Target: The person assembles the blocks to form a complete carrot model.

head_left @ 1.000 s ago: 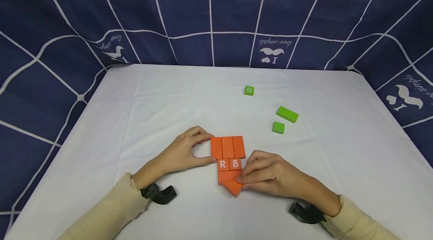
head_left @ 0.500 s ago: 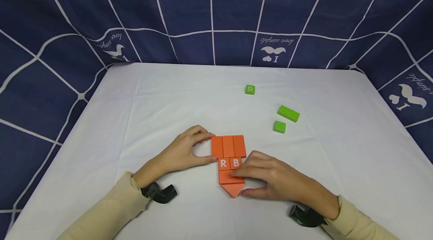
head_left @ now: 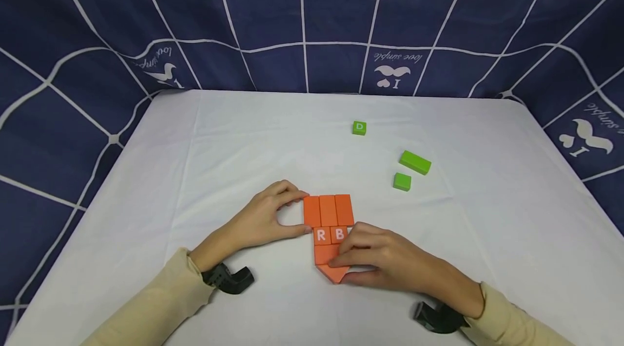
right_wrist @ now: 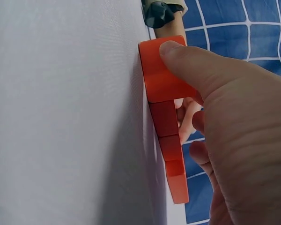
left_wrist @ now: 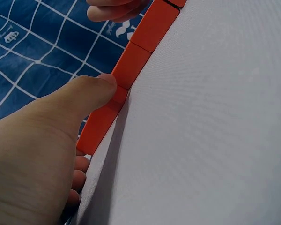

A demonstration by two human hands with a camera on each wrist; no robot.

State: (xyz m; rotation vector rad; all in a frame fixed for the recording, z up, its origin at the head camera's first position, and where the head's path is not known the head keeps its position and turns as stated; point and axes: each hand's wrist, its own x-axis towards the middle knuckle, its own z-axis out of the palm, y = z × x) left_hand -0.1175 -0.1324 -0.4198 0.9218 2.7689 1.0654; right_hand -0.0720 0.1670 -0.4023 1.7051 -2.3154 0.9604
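Note:
Orange wooden blocks lie joined flat in the head view. Three upright oblong blocks [head_left: 328, 210] form the top row. Below them sit a block marked R [head_left: 320, 235] and one marked B [head_left: 338, 234], then a crosswise oblong block [head_left: 324, 254]. A triangular block [head_left: 330, 273] points toward the person at the bottom. My left hand [head_left: 263, 216] holds the leftmost oblong block [left_wrist: 101, 126] between thumb and index finger. With the thumb on a slanted side and fingertips at the upper edge, my right hand [head_left: 390, 259] pinches the triangular block [right_wrist: 161, 70].
On the white tablecloth [head_left: 234, 135], a green cube marked D [head_left: 359, 128] lies toward the back. A green oblong block [head_left: 415, 162] and a small green block [head_left: 402, 181] lie right of the orange shape. Blue checked cloth [head_left: 273, 15] hangs behind and at the sides.
The triangular block, tilted and askew a second ago, now lies straight against the crosswise block. My right fingers shifted over the blocks and back down onto the triangle. My left hand stayed put.

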